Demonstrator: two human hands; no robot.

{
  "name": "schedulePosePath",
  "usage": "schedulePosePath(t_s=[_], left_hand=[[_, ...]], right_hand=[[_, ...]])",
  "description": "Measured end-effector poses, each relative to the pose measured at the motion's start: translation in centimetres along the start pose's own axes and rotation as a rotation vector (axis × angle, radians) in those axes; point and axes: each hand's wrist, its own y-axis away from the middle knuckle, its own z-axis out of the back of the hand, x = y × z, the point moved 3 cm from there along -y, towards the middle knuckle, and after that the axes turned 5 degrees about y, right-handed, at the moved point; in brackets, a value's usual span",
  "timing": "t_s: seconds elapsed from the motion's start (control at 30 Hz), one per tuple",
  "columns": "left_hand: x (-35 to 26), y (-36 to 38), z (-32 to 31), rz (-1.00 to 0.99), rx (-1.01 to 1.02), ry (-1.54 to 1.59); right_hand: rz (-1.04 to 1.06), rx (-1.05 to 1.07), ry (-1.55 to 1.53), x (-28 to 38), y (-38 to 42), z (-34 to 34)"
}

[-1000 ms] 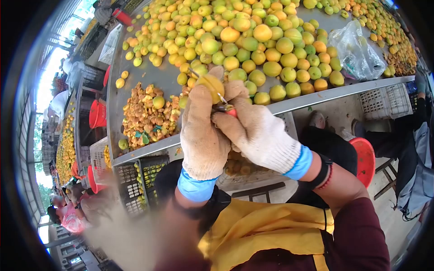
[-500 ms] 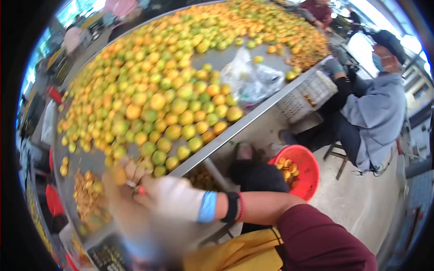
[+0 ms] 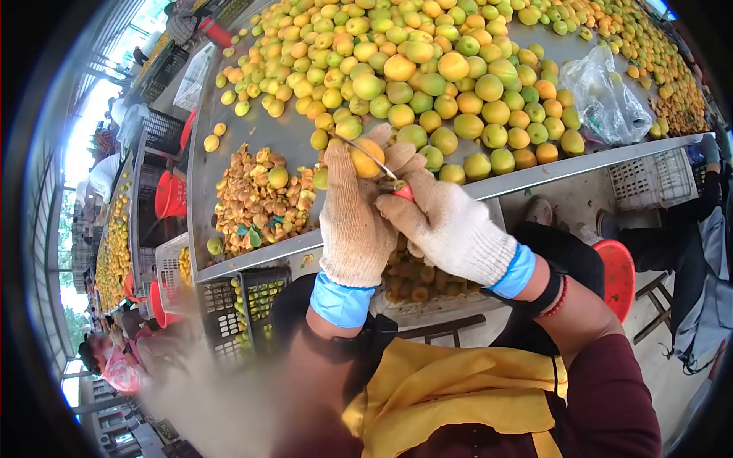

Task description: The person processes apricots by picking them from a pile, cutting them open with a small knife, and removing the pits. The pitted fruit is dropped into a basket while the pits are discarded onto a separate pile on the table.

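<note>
My left hand, in a knitted glove with a blue cuff, holds an orange-yellow fruit between its fingers. Gloved too, my right hand is closed on a small knife with a red handle; its thin blade lies across the fruit. Both hands are close together above the near edge of a metal table. Beyond them spreads a large heap of green and orange fruit. A pile of brownish-yellow scraps lies left of my left hand.
A clear plastic bag rests on the table at right. Dark crates stand below the left edge. A red bucket and a white crate are at right, beside a seated person in grey. Other people are at far left.
The view has swung left and down. Both hands now show clearly at the middle, where before they were blurred at lower left. The scrap pile and crates show more fully.
</note>
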Motion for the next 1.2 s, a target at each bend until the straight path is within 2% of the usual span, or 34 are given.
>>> schedulePosePath(t_s=[0.03, 0.07, 0.1, 0.17, 0.23, 0.3, 0.33, 0.47, 0.5, 0.53, 0.57, 0.63, 0.7, 0.77, 0.9, 0.97, 1.1, 1.17, 1.2], left_hand=[[-0.3, 0.0, -0.3, -0.015, -0.021, -0.07], [-0.7, -0.8, 1.1, -0.056, 0.121, -0.147], [-1.3, -0.8, 1.2, -0.051, 0.115, -0.146], [-2.3, -0.6, 0.7, -0.153, 0.123, -0.342], [-1.7, -0.8, 1.1, -0.152, 0.154, -0.295], [-0.2, -1.2, 2.1, -0.002, 0.146, 0.09], [0.2, -1.3, 2.8, 0.065, 0.085, 0.136], [0.2, -0.8, 2.1, 0.07, 0.049, 0.114], [-0.2, -1.0, 2.0, -0.033, 0.057, -0.034], [-0.6, -1.0, 1.9, -0.134, 0.067, -0.184], [-0.7, -0.9, 2.0, -0.129, 0.063, -0.188], [-1.4, -0.9, 2.2, -0.225, 0.005, -0.393], [-2.3, -1.2, 2.8, -0.221, 0.027, -0.489], [-3.2, -1.2, 2.5, -0.217, 0.065, -0.678], [-2.7, -0.4, 0.7, -0.165, 0.079, -0.647], [-1.5, -1.1, 1.6, -0.165, 0.068, -0.595], [-1.1, -1.1, 1.5, -0.211, 0.071, -0.491], [-1.3, -1.3, 2.1, -0.169, 0.034, -0.525], [-1.0, -1.4, 2.4, -0.097, 0.031, -0.353]], right_hand=[[0.092, -0.092, 0.101, 0.3, 0.1, 0.5], [0.181, -0.183, 0.203, 0.8, 0.3, 1.1], [0.037, -0.116, 0.294, 1.3, 0.4, 1.8], [-0.056, -0.036, 0.319, 1.2, 0.5, 1.6], [-0.035, -0.026, 0.235, 0.9, 0.6, 0.8], [-0.011, -0.015, 0.153, 0.0, 0.5, -0.2], [0.029, -0.058, 0.212, -0.9, 0.2, -0.7], [0.121, -0.134, 0.256, -0.6, 0.2, -0.4], [0.167, -0.169, 0.276, 0.1, 0.2, 0.3], [0.086, -0.168, 0.43, 0.6, 0.3, 0.9], [0.082, -0.166, 0.425, 0.9, 0.3, 1.1], [-0.034, -0.059, 0.376, 0.8, 0.3, 1.2], [-0.001, -0.06, 0.271, 0.8, 0.3, 1.0], [-0.112, 0.04, 0.172, 0.7, 0.2, 0.9], [-0.141, 0.07, 0.159, 0.4, 0.2, 0.8], [0.117, -0.115, 0.254, 0.6, -0.9, 1.0], [0.085, -0.127, 0.316, 0.5, -1.1, 0.8], [0.083, -0.141, 0.375, 0.6, -0.5, 0.7], [0.088, -0.154, 0.435, 0.6, -0.2, 0.6]])
